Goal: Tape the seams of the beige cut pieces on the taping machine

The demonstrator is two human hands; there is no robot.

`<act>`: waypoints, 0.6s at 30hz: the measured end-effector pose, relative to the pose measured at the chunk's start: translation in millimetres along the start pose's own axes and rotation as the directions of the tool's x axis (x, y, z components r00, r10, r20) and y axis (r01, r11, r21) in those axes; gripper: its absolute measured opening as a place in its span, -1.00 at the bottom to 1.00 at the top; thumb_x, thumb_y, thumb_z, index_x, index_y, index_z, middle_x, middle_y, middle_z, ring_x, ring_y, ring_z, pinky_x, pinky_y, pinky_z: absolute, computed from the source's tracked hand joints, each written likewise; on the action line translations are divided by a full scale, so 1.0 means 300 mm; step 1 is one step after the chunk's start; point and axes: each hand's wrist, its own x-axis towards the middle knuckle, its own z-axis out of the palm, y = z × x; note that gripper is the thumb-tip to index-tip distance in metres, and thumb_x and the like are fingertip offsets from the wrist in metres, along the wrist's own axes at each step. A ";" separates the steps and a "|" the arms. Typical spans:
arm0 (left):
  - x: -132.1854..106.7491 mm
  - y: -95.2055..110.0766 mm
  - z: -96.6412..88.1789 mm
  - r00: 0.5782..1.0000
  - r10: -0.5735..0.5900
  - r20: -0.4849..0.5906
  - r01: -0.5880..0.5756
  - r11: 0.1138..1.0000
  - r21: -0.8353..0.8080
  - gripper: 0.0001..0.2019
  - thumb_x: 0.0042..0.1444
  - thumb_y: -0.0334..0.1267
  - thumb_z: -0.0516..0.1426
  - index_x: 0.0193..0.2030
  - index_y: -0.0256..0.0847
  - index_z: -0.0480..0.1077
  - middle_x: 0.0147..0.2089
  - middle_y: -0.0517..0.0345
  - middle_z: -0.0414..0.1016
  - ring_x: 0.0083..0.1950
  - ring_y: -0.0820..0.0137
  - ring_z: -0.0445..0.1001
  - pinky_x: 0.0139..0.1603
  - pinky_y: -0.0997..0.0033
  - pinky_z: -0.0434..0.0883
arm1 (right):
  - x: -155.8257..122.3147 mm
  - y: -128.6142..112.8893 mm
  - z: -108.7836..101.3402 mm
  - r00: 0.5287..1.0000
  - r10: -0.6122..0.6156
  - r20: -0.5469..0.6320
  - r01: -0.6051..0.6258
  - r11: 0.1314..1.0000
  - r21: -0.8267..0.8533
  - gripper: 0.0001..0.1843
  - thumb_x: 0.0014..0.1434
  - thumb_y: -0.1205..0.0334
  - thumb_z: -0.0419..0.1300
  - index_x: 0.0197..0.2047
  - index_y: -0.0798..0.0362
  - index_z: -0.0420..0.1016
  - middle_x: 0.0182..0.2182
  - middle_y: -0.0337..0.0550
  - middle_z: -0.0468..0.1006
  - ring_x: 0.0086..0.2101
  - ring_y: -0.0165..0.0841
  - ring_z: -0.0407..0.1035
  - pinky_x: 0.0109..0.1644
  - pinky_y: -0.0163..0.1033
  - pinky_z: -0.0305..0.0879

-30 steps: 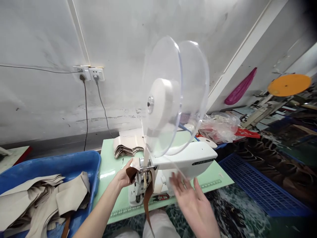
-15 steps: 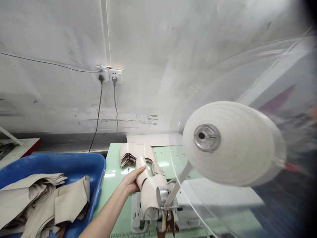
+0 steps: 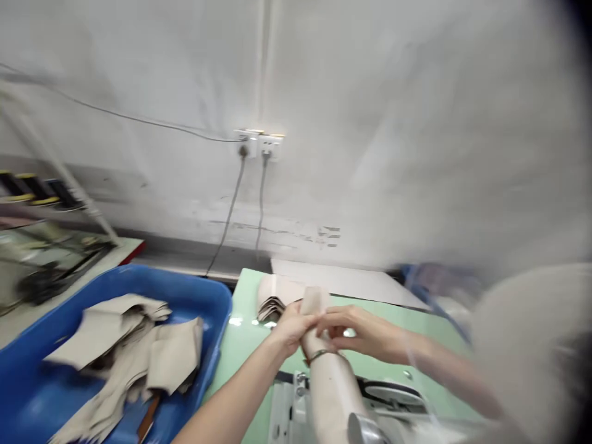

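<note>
A long cream-coloured cut piece of leather or fabric (image 3: 333,388) runs from the machine at the bottom up to my hands. My left hand (image 3: 295,327) is closed on its far end, thumb on top. My right hand (image 3: 358,330) meets it from the right, fingers bent and pinching the same end close to the left fingertips; some blur covers them. Under the piece stands a white sewing machine (image 3: 283,412), only partly visible, with a round metal part (image 3: 365,430) at the bottom edge. Just behind my hands a stack of similar cream pieces (image 3: 272,296) rests on the green tabletop (image 3: 247,296).
To the left, a blue tub (image 3: 180,283) holds several cream pieces (image 3: 104,333). A large white thread cone (image 3: 531,345) looms blurred at right. Two plugged cords hang from wall sockets (image 3: 259,145). Dark thread spools (image 3: 34,188) stand far left.
My right hand has come into view and joined the left at the piece's far end. The view has swung left, shifting the tub rightward in the picture and the thread cone toward the edge.
</note>
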 end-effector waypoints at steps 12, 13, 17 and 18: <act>0.045 0.204 -0.059 0.922 0.198 0.333 -0.371 0.693 0.618 -0.90 -0.18 -0.33 0.24 -0.45 -0.28 0.50 -0.46 0.23 0.43 -0.41 0.41 0.35 -0.44 0.52 0.22 | 0.031 0.144 0.011 0.917 -0.078 -0.391 -0.029 0.965 -0.260 -0.49 -0.05 0.01 0.38 -0.06 -0.01 0.37 -0.19 -0.10 0.47 -0.29 -0.27 0.35 -0.20 -0.18 0.31; 0.033 0.257 -0.057 0.909 0.151 0.389 -0.392 0.626 0.674 -0.89 -0.18 -0.35 0.23 -0.42 -0.26 0.53 -0.46 0.23 0.45 -0.41 0.40 0.35 -0.46 0.53 0.21 | 0.030 0.148 -0.020 0.897 -0.087 -0.434 -0.018 0.973 -0.231 -0.30 -0.14 -0.03 0.43 0.04 0.00 0.34 -0.07 -0.04 0.45 -0.15 -0.20 0.36 -0.05 -0.12 0.33; -0.051 0.443 -0.034 0.845 0.032 0.534 -0.473 0.514 0.716 -0.82 -0.12 -0.36 0.22 -0.32 -0.21 0.60 -0.39 0.22 0.52 -0.37 0.36 0.41 -0.43 0.54 0.26 | 0.077 0.162 -0.058 0.937 -0.073 -0.341 0.076 0.997 -0.006 -0.09 -0.33 0.10 0.51 0.16 -0.05 0.41 0.17 -0.06 0.36 0.20 -0.07 0.17 0.28 0.02 0.11; -0.077 0.473 -0.034 0.841 0.032 0.541 -0.483 0.498 0.720 -0.84 -0.10 -0.35 0.22 -0.33 -0.21 0.61 -0.39 0.22 0.52 -0.37 0.36 0.42 -0.42 0.54 0.26 | 0.100 0.164 -0.043 0.928 -0.040 -0.371 0.077 0.993 0.085 -0.20 -0.39 0.16 0.52 0.03 -0.04 0.54 0.09 -0.10 0.46 0.17 -0.07 0.23 0.25 -0.02 0.16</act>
